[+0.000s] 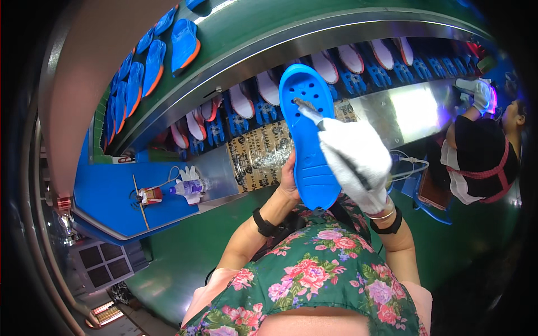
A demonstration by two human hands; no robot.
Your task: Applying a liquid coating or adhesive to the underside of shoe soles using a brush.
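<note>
A blue shoe sole (311,154) stands upright in front of me, its wide end with several round holes at the top. My left hand (288,178), bare, grips the sole's left edge near its lower part; most of the fingers are hidden behind it. In a white glove, my right hand (354,154) is closed around a brush (311,113) with a dark handle and a metal band. The brush tip lies over the holes in the upper part of the sole.
Blue-and-orange soles (154,67) lie on a green conveyor belt (238,45). Below it, white-bottomed shoes (268,87) stand beside blue racks (266,112). On the blue table (112,190) are a red pot (151,195) and a bottle (188,187). A co-worker (485,151) works at right.
</note>
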